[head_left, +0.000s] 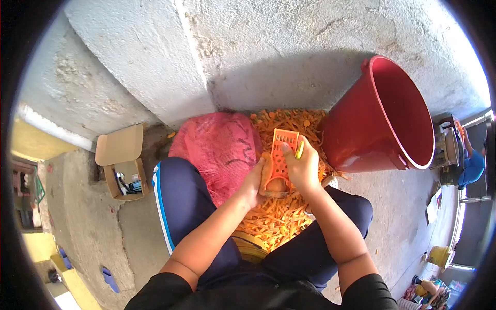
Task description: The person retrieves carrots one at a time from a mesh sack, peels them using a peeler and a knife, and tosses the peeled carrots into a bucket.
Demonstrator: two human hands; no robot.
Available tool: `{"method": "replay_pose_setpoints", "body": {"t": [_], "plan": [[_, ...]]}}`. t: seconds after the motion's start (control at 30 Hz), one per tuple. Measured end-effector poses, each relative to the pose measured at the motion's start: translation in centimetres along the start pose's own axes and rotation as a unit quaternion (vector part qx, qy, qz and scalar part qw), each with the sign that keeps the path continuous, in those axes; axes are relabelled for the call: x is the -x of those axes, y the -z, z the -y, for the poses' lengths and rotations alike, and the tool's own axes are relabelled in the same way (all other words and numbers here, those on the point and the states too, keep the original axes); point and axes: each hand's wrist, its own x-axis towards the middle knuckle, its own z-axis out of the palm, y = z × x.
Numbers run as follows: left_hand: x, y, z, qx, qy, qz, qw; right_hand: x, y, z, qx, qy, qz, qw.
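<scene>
An orange flat grater (279,161) with round holes is held over the pile, between my two hands. At its lower end is a see-through container (275,189) with orange stuff inside. My left hand (252,184) is closed around the left side of the grater and container. My right hand (304,169) grips the right side, thumb lying on the grater's face. A small yellow-green piece (299,150) sticks out by the right fingers; its kind is unclear. Beneath them spreads a heap of orange peelings (281,219), apparently carrot, between my legs.
A pink mesh sack (222,147) lies left of the heap, against the wall (268,46). To the right stands a tall red bucket (356,124). An open cardboard box (120,147) holds small items. Blue slippers (110,279) lie at left. Other people (471,168) are at far right.
</scene>
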Motion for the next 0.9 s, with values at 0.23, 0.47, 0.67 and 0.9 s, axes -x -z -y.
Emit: {"method": "replay_pose_setpoints", "body": {"t": [0.23, 0.47, 0.67, 0.9], "plan": [[1.2, 0.8, 1.7, -0.027, 0.064, 0.081, 0.994, -6.1, 4.2, -3.2, -0.048, -0.076, -0.193, 0.977], [-0.3, 2.0, 0.3, 0.017, 0.057, 0.084, 0.995, -0.3, 1.8, 1.0, -0.105, 0.028, -0.025, 0.994], [-1.6, 2.9, 0.2, 0.033, 0.022, 0.062, 0.997, -0.4, 4.2, 1.1, 0.054, 0.279, -0.127, 0.95], [-2.3, 3.5, 0.2, 0.022, -0.022, 0.048, 0.998, -0.8, 5.7, 3.6, -0.21, 0.026, -0.046, 0.976]]}}
